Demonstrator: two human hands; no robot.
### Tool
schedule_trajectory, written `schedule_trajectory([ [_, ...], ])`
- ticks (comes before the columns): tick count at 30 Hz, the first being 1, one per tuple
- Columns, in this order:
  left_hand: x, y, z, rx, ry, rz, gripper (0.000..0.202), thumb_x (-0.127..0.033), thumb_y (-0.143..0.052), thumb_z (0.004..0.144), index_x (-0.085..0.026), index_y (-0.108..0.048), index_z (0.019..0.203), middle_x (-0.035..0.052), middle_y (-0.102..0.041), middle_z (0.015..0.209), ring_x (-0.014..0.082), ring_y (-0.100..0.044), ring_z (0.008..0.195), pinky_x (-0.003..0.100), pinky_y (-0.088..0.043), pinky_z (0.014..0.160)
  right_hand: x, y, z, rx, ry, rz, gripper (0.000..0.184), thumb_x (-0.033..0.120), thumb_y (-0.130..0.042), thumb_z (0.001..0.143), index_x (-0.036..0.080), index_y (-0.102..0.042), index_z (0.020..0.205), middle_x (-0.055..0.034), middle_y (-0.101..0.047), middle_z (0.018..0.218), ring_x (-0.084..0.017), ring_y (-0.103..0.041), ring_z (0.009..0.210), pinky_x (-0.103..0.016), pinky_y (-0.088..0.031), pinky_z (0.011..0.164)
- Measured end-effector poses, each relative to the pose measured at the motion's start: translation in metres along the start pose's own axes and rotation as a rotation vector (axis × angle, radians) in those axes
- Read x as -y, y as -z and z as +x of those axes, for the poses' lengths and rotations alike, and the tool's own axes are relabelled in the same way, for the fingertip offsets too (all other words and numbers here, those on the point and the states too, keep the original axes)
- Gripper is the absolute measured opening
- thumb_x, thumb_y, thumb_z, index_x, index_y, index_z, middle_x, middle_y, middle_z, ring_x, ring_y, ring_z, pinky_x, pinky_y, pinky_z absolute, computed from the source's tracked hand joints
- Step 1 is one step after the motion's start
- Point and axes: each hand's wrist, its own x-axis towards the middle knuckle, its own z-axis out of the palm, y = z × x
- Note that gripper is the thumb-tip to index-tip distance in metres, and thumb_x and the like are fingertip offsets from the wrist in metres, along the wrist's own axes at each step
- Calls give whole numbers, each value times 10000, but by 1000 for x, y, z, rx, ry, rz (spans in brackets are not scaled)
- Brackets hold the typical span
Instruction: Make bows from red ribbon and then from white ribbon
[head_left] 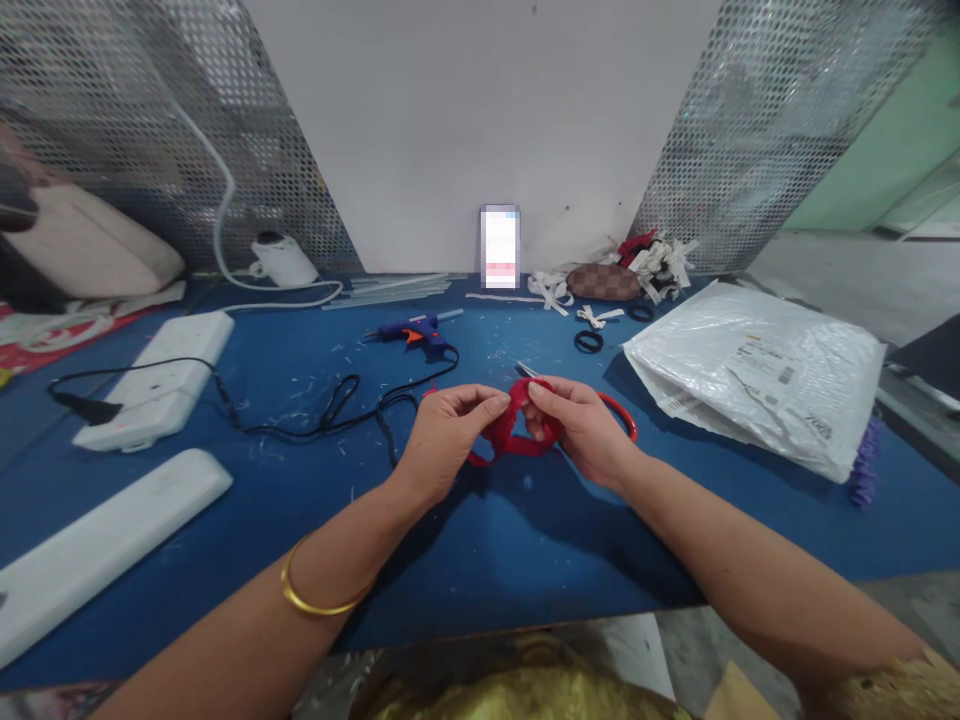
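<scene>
A red ribbon [529, 445] is looped between my two hands above the front middle of the blue table. My left hand [457, 425] pinches its left side between thumb and fingertips. On the other side my right hand [577, 420] grips the upper right of the loop, thumb on top. Partly hidden under my right hand are scissors with an orange handle [624, 415]; a blade tip pokes out beyond the fingers. A blue glue gun [420, 332] lies behind my left hand, its nozzle pointing left.
White power strips [161, 375] and a black cord [285, 430] occupy the left. Glue sticks [397, 290], a propped phone [500, 247], white ribbon scraps [551, 290], a checkered pouch [602, 282] and black hair ties [589, 342] line the back. A white plastic mailer [757, 370] lies at right.
</scene>
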Motion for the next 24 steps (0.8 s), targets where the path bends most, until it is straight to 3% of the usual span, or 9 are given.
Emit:
schedule_trajectory([
  [8, -1, -5, -3, -33, -6, 95, 224, -355, -614, 775, -137, -635, 730, -9, -597, 604, 77, -493, 494, 184, -403, 483, -3, -7, 0, -143, 88, -273, 206, 329, -675, 729, 155, -566, 752, 42, -500, 574, -77, -451, 520, -202, -376, 485],
  [15, 0, -5, -2, -13, 5, 36, 227, -372, -634, 758, -151, -584, 776, -18, -577, 611, 82, -499, 499, 187, -416, 485, 0, -10, -3, -97, 36, -324, 143, 282, -609, 765, 156, -542, 747, 42, -499, 577, -75, -459, 523, -203, -373, 497],
  [24, 0, -5, -3, 138, 40, -3, 244, -404, -592, 797, -165, -549, 772, -18, -594, 624, 79, -511, 516, 172, -407, 497, -1, -11, -4, -21, 1, -288, 93, 231, -551, 793, 158, -512, 750, 48, -485, 568, -69, -435, 512, -203, -355, 503],
])
